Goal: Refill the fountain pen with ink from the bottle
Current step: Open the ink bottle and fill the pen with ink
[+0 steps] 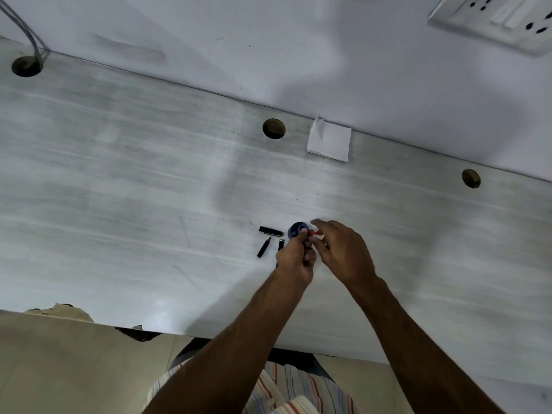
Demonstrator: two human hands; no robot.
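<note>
A single head-worn wide-angle camera looks steeply down and forward over the desk (119, 180), from above the person's lap. The far wall (268, 40) fills the top; the desk edges bow, probably from lens distortion. The hands sit mid-frame, fairly distant.

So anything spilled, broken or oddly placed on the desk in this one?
No spill shows. The desk's near edge at lower left is chipped and ragged. Pen parts lie scattered left of the ink bottle, which fits a refill. Faint blue lines mark the desk further left.
</note>
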